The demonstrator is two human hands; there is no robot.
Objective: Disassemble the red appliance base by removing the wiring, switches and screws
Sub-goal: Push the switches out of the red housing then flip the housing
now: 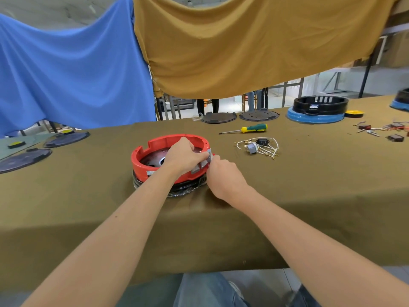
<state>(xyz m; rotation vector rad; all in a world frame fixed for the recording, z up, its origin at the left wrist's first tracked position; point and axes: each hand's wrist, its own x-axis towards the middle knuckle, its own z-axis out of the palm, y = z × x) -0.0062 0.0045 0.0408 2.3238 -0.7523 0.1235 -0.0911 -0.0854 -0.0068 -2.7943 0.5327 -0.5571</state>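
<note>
The red appliance base (141, 159) sits on the olive table, a round ring on a black plastic-wrapped bottom. Grey switches (202, 163) sit in its right wall. My left hand (182, 155) reaches inside the ring, its curled fingers pressing behind the switches. From outside, my right hand (222, 173) pinches the rightmost grey switch (209, 154) with its fingertips. A bundle of removed white wires with a grey switch and a black socket (259, 147) lies to the right. A green and yellow screwdriver (247, 128) lies behind it.
Dark round plates (66, 138) lie at the left and at the table's far edge (218, 117). A black base on a blue ring (316, 109) stands at the back right, with loose switches and wires (385, 130) nearby. Blue and mustard cloths hang behind.
</note>
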